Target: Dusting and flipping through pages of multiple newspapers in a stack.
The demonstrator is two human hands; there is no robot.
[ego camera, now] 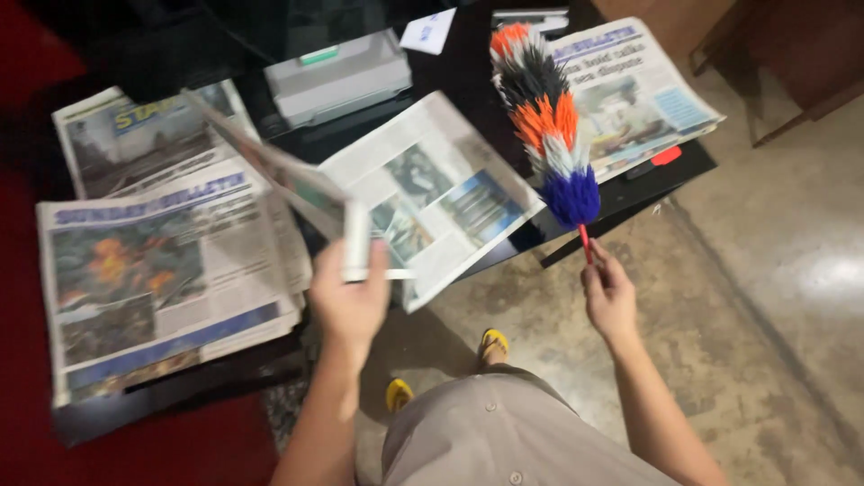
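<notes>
Our left hand point(349, 301) grips a folded newspaper point(297, 193) lifted over the black table point(630, 193); our right hand point(609, 295) clasps a striped feather duster point(546, 121) near a grey box point(337, 79).

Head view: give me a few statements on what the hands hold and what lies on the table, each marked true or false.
1. The right hand holds a feather duster by its red handle. True.
2. The left hand is empty. False: its fingers grip a folded newspaper.
3. Newspapers lie on a white table. False: the table is black.
4. A grey box sits on the table. True.
5. The person wears yellow footwear. True.
</notes>
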